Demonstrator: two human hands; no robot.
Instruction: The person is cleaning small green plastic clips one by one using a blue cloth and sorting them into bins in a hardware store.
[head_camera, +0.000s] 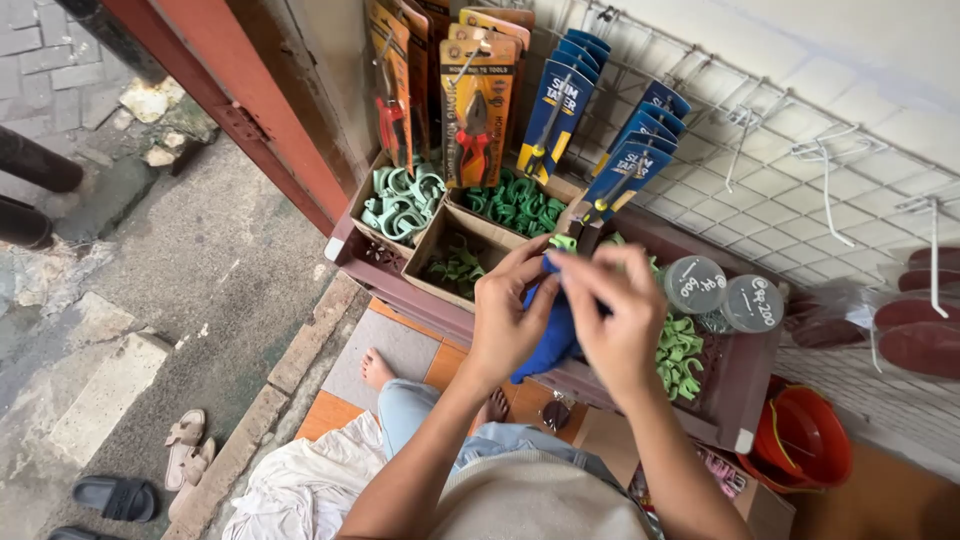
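Both my hands are raised over a dark wooden shelf of small parts. My left hand grips a bunched blue cloth from the left. My right hand closes on the same cloth from the right, its fingers pinched near the top. A small green clip shows just above the fingertips; whether a hand holds it I cannot tell. More green clips lie in the shelf to the right of my right hand.
Cardboard boxes hold pale green clips and dark green clips. Carded pliers and blue-carded tools hang on a white wire grid. Two round lidded jars, a red bucket, sandals on the ground.
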